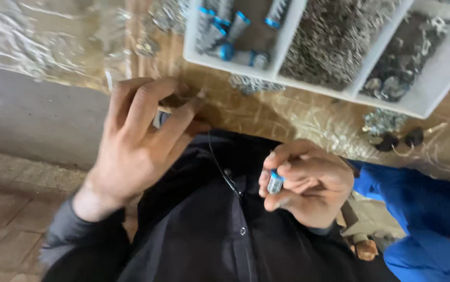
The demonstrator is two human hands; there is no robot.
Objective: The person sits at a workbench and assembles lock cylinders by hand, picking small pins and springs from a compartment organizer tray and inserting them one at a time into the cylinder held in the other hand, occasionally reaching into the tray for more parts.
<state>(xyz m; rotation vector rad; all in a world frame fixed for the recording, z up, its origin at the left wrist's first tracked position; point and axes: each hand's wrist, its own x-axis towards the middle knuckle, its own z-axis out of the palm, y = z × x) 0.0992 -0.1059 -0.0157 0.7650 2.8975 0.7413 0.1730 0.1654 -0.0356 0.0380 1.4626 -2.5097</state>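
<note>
View down from a head camera at a person's two bare hands above a dark buttoned shirt (219,235). On the left, the left hand (136,141) is raised with its fingers bent, the fingertips pinching at something small at the edge of a table (266,115) covered in clear plastic sheet; what it pinches is too blurred to tell. To its right, lower down, the right hand (308,180) is curled closed around a small silver cylinder with a blue cap (275,181). Above, on the table, sits a white compartment tray (282,47): more blue-capped cylinders (225,31) in its left section, small metal parts (334,36) in the next. At far right, a blue sleeve (423,209).
</note>
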